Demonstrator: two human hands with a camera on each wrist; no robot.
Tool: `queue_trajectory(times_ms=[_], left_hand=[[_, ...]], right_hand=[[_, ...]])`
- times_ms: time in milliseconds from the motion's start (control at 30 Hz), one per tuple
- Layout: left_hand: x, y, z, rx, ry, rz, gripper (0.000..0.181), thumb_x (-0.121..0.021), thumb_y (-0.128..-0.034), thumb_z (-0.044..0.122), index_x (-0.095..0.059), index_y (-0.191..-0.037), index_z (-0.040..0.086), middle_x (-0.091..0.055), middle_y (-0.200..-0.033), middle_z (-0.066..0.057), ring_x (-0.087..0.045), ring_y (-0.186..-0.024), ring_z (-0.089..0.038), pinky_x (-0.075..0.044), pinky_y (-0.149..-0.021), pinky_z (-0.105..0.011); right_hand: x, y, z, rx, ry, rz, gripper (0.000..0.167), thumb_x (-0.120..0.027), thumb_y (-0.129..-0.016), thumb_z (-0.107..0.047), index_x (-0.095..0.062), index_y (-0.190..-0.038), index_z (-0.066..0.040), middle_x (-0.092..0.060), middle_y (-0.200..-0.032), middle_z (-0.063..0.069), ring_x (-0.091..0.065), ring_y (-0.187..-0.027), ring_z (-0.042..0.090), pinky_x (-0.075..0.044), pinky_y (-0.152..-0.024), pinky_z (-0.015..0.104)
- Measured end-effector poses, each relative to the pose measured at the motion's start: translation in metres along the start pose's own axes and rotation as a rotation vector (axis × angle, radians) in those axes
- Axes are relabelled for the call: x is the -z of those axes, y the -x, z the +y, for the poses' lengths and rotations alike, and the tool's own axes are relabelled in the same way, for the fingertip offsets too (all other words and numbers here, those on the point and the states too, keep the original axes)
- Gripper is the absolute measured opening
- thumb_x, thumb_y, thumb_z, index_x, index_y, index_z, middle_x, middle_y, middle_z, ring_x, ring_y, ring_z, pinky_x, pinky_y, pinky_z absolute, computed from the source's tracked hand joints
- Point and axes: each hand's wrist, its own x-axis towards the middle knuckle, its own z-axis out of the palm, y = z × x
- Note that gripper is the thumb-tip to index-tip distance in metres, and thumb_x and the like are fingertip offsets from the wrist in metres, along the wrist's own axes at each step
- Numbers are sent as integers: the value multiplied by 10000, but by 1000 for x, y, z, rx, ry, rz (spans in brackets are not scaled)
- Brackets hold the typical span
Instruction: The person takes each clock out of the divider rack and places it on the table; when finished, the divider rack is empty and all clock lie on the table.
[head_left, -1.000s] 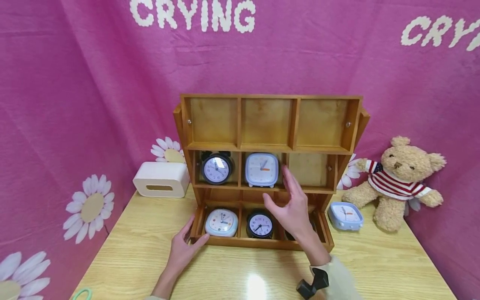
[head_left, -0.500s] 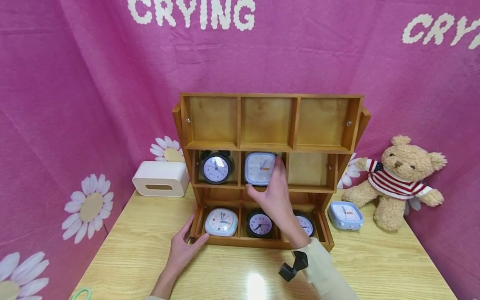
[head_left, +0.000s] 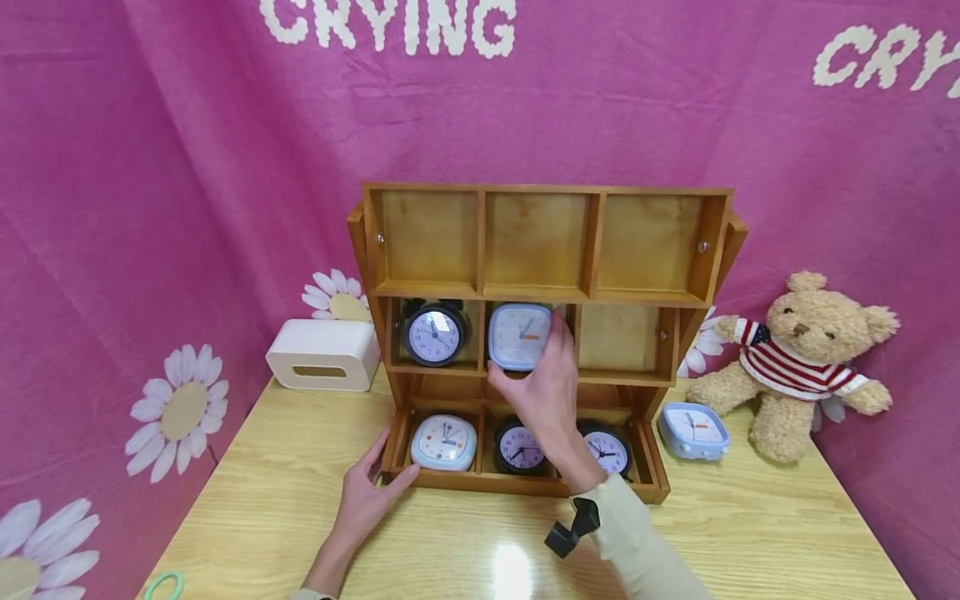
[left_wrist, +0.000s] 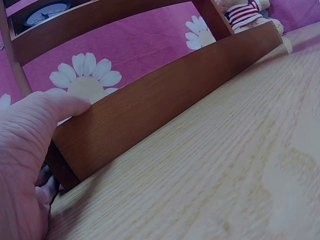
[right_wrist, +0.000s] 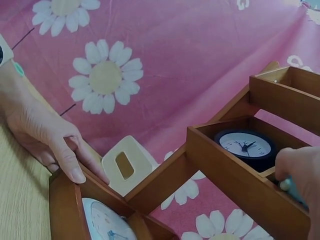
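Observation:
In the head view, a blue square alarm clock sits in the middle compartment of the second tier of a wooden shelf. My right hand grips it, thumb at the lower left and fingers along the right side. My left hand holds the shelf's lower left corner; in the left wrist view its thumb lies over the front board. A black alarm clock stands left of the blue one. Along the bottom tier are a pale blue clock and two black clocks, one partly behind my right hand.
A second blue clock lies on the table right of the shelf, beside a teddy bear in a striped sweater. A white tissue box stands to the left. Something green and ring-shaped shows at the front left edge.
My right hand has moved left and its fingers have closed on the blue clock, which shifts slightly left in its compartment. The left hand stays on the shelf corner.

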Motion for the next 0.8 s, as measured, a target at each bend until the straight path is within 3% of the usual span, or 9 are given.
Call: queue_trajectory(times_ms=[400,567,800], left_hand=[[0,-1,0,43,0,-15,843,-869,-862,139,-436,-1577,28,-438,-1593,-209,-446,-1446,-353,-340,-1174,-387],[1,-1,2,19,-14,-9,834,-867,-865,142,-439,-1569,8,-443,-1579,-241,-452,-1434,-401,-356,-1160,-416],[2,-1,3,51,9,-31,837,-866,-873,159,-435,-1580,43,-424,-1604,-201,-420,-1467,-353,-330,-1194,-430]], right_hand=[[6,7,0,31,-122,80,1143,-931,-702,-354,-324,-1602,4,-486,-1522,208,-556,-1293,363,-521,-1062,548],[15,11,-1,39,-131,108,1143,-925,-703,-375,-336,-1599,21,-486,-1540,217,-544,-1328,377,-517,-1067,555],[27,19,0,65,-138,140,1105,-917,-689,-358,-383,-1574,33,-472,-1547,254,-527,-1352,420,-514,-1052,602]])
